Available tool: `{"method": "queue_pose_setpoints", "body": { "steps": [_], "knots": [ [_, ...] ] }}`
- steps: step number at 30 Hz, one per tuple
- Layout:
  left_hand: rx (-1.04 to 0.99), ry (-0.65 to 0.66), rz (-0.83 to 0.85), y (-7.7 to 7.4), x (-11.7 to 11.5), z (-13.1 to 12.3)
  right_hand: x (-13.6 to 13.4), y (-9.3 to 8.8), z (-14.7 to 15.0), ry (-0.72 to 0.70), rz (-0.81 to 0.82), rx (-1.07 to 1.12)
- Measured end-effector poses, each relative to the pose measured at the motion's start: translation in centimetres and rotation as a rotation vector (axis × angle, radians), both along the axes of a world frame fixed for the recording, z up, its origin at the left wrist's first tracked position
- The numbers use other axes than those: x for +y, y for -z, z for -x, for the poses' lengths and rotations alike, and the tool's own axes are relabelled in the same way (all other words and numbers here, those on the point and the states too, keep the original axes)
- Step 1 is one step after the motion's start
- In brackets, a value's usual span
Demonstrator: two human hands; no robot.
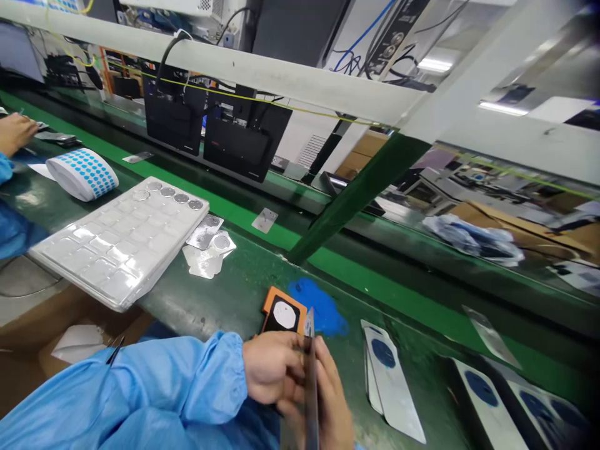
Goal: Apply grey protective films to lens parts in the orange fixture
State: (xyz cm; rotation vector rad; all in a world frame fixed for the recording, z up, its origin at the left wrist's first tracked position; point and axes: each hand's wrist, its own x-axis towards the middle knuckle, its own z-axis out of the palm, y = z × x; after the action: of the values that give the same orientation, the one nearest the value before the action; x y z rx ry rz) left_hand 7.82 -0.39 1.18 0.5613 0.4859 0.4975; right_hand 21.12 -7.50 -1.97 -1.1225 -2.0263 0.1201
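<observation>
Between my two hands stands a thin flat phone panel [311,387], seen nearly edge-on; it resembles the phone back covers on the bench. My left hand [274,365] grips it from the left, fingers curled against its face. My right hand [335,400] holds it from the right, fingers along the other face. Just beyond my left hand lies an orange fixture [273,297] with a black insert and a white disc [284,314]. A blue patch [319,306] on the bench is beside it. Phone back covers [396,387] with dark blue round areas lie to the right.
More covers [482,387] sit at far right. On the left are a clear plastic tray [117,237] with round metal parts, small silver plates [206,256] and a sticker roll [82,174]. A green post [360,194] rises behind. Another person's hand [16,132] is at far left.
</observation>
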Motion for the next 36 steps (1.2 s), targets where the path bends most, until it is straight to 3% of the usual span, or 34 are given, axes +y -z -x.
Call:
{"method": "queue_pose_setpoints", "body": {
  "steps": [2,4,8,10,15,29,33,36],
  "knots": [
    [0.091,-0.030,-0.200,-0.1,0.4,0.3,0.8,-0.2,-0.3,0.022,-0.055,-0.027],
    [0.228,-0.160,-0.418,0.5,1.5,1.6,2.5,-0.5,-1.5,0.004,-0.067,-0.128],
    [0.685,-0.469,-0.905,3.0,4.0,5.0,6.2,0.0,-4.1,0.008,-0.080,-0.390],
    [0.830,-0.508,-1.040,4.4,4.5,6.0,7.3,1.0,-4.6,-0.013,-0.085,-0.466],
    [0.870,-0.488,-1.137,5.9,4.1,5.9,7.4,2.8,-4.4,-0.039,-0.056,-0.485],
    [0.844,-0.509,-1.198,5.0,4.2,5.4,7.2,2.3,-3.8,-0.036,0.075,-0.494],
    [0.856,-0.480,-1.337,4.3,4.9,5.0,7.5,2.8,-3.7,-0.043,0.166,-0.474],
    [0.848,-0.369,-1.527,4.1,5.8,4.3,6.8,2.6,-3.8,-0.042,0.245,-0.481]
  ]
}}
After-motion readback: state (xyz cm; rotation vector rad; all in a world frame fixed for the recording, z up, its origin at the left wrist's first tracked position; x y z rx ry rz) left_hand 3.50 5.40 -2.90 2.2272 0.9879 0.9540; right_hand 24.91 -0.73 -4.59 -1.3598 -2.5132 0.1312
